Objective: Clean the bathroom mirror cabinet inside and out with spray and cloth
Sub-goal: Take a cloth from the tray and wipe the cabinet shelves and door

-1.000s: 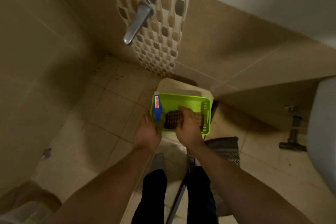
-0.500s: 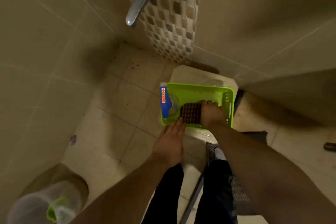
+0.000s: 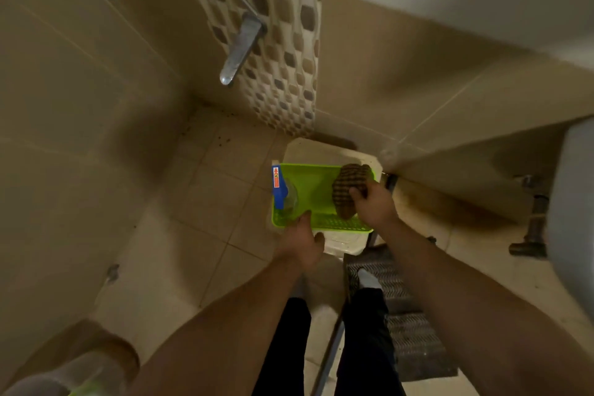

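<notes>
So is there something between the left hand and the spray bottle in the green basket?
Nothing visible blocks it. The left hand rests at the near rim of the green basket, and the spray bottle lies just beyond, at the basket's left side. The right hand holds the cloth off to the right.

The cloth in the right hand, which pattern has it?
Brown checked cloth, seen in the head view.

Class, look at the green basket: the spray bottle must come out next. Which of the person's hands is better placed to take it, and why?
Probably the left hand: it is free, touching the green basket's near rim beside the spray bottle. The right hand already grips the checked cloth.
</notes>
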{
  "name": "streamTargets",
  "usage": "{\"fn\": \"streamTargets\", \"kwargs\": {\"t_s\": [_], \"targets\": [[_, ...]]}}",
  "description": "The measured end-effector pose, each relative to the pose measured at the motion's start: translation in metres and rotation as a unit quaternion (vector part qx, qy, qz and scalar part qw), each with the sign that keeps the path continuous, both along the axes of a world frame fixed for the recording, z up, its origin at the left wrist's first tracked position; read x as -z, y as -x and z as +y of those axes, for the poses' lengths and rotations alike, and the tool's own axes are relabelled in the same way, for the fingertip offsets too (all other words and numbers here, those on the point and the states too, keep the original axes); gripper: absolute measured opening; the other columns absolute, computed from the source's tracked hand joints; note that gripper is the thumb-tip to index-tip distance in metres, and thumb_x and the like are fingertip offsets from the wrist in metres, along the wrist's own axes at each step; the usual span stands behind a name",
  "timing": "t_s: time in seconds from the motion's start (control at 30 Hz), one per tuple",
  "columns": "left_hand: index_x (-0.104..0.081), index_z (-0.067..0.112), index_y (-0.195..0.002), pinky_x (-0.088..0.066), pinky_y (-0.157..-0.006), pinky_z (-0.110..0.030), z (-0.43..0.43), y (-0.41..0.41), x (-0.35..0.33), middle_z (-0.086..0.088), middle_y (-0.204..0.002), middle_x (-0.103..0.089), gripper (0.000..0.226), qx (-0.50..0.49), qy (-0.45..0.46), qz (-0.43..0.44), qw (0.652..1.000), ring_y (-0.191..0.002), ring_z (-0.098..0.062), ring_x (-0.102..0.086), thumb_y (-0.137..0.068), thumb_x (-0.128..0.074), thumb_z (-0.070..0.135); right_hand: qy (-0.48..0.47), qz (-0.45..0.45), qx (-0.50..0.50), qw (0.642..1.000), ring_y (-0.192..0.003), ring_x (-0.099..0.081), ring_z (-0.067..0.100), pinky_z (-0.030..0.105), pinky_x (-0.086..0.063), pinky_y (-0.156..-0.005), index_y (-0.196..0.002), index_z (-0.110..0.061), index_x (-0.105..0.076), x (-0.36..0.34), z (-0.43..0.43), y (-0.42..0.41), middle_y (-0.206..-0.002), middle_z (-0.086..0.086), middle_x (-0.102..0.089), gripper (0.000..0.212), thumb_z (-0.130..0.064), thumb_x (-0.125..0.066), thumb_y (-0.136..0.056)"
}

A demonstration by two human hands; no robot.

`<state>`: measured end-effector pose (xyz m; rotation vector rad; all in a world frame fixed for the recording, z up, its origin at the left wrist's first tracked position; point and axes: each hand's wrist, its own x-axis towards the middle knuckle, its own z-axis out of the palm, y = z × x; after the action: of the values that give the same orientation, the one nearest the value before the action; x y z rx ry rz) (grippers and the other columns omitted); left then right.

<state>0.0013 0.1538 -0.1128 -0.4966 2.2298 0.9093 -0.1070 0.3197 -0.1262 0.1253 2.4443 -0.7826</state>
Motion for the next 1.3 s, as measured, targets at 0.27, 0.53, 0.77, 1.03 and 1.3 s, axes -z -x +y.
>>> {"fn": "streamTargets", "kwargs": {"t_s": [0.27, 0.53, 0.77, 1.03, 1.3], "targets": [[-0.074, 0.011, -0.1, -0.056, -0.079, -0.029, 0.037, 0.045, -0.105, -0.007, -0.1, -0.075, 0.042, -0.319, -0.264, -0.028, 0.91, -0.095, -0.024, -0.07, -0.103, -0.056, 0.049, 0.341, -0.116, 0.25, 0.899, -0.077, -0.075, 0.018, 0.027, -0.058, -0.06, -0.099, -0.014, -0.074, -0.126, 0.022, -0.043, -0.09, 0.004, -0.079, 0.022, 0.001, -0.058, -0.097], [-0.071, 0.015, -0.103, -0.06, -0.076, -0.031, 0.07, 0.032, -0.171, -0.008, -0.099, -0.075, 0.016, -0.281, -0.335, 0.072, 0.896, -0.086, -0.02, -0.072, -0.099, -0.063, 0.001, 0.327, 0.016, 0.335, 0.884, -0.089, -0.074, 0.028, 0.045, -0.062, -0.08, -0.102, -0.006, -0.075, -0.196, 0.057, -0.098, -0.1, 0.017, -0.077, 0.01, -0.01, -0.067, -0.097], [-0.07, 0.014, -0.088, -0.055, -0.063, -0.025, 0.115, 0.034, -0.203, -0.006, -0.086, -0.075, 0.008, -0.235, -0.321, 0.086, 0.913, -0.069, -0.015, -0.071, -0.094, -0.074, 0.015, 0.147, 0.17, 0.303, 0.926, -0.081, -0.068, 0.014, 0.024, -0.051, -0.065, -0.092, -0.022, -0.064, -0.235, 0.095, -0.115, -0.089, -0.004, -0.07, 0.006, -0.023, -0.064, -0.098], [-0.069, 0.013, -0.119, -0.057, -0.098, -0.048, 0.194, 0.043, -0.24, -0.013, -0.112, -0.075, 0.019, -0.202, -0.349, 0.074, 0.912, -0.106, -0.03, -0.071, -0.104, -0.059, 0.02, 0.29, 0.009, 0.4, 0.87, -0.1, -0.072, 0.026, 0.034, -0.056, -0.077, -0.121, -0.01, -0.065, -0.27, 0.173, -0.112, -0.107, 0.009, -0.076, 0.047, -0.05, -0.064, -0.095], [-0.073, 0.011, -0.103, -0.059, -0.06, -0.022, 0.319, 0.045, -0.294, -0.001, -0.086, -0.078, 0.028, -0.118, -0.325, 0.139, 0.928, -0.069, -0.008, -0.075, -0.101, -0.065, 0.038, 0.514, 0.032, 0.349, 0.783, -0.099, -0.076, 0.026, 0.042, -0.061, -0.081, -0.126, -0.018, -0.067, -0.299, 0.293, -0.11, -0.109, 0.009, -0.078, 0.027, -0.016, -0.064, -0.098]]}}
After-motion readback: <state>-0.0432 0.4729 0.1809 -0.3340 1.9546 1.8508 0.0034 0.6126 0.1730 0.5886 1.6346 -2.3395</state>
